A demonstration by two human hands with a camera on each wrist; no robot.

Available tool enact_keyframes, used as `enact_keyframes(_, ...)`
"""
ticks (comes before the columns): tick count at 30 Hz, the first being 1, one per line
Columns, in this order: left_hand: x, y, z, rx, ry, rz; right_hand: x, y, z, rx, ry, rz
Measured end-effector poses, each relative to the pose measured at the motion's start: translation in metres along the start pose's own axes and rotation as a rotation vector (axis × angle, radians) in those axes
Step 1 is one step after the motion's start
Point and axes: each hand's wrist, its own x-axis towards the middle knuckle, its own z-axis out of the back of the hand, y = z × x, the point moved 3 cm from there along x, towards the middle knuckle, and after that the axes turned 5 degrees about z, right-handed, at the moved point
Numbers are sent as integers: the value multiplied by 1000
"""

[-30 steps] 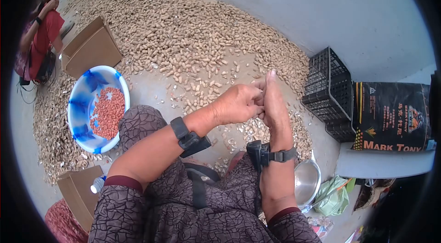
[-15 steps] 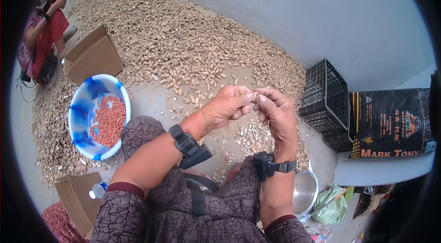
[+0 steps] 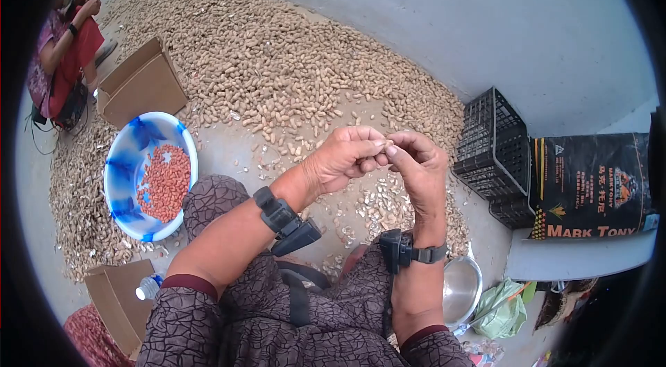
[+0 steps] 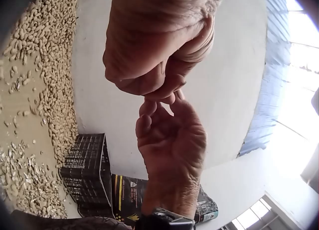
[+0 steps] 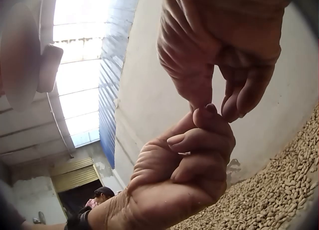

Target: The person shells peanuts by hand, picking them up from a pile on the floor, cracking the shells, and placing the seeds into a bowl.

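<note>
- A small pale thing (image 3: 387, 144), apparently a peanut, sits at the meeting fingertips, above the floor between the knees; its exact shape is too small to tell.
- The left hand (image 3: 340, 162) pinches it between thumb and forefinger, the other fingers curled in; the right hand (image 3: 422, 171) pinches at the same spot, its thumb against the forefinger. Neither hand is open more than the thing's own thickness (the wrist views hide the thing itself, so how firm the hold is I cannot tell).
- With so little surface held, it could slip if one pinch loosens or the two pull unevenly; too hard a squeeze could crush or shoot it out.
- Anything dropped would probably land among the broken shells (image 3: 381, 206) below and be hard to pick out.
- The blue and white basin (image 3: 119, 190), with reddish kernels (image 3: 166, 186) in it, stands beside the left knee (image 3: 214, 202), well apart from the hands; a loose toss could miss its rim, and a knee swinging out could knock it.
- Beyond, the peanut heap (image 3: 277, 62) spreads towards the wall (image 3: 485, 20), near the black crate (image 3: 489, 141).
</note>
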Motion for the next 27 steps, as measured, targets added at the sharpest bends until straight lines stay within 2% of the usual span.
enact_keyframes(1,0,0,0,6,12,2,0,1,0,23,18,51)
enact_keyframes(8,-6,-8,-11,21,78,-6,-1,7,2,126,43,64)
enact_keyframes(14,-7,-12,-16,77,-9,-101,-1,5,-3,250,145,-72)
enact_keyframes(16,-6,-11,-19,272,-64,-154,-1,-1,-6,335,194,-148)
enact_keyframes(19,-6,-7,-19,304,-41,-143,-3,-2,-8,338,155,-184)
enact_keyframes(27,-10,-6,-21,151,-24,-101,-4,3,-8,296,133,-102)
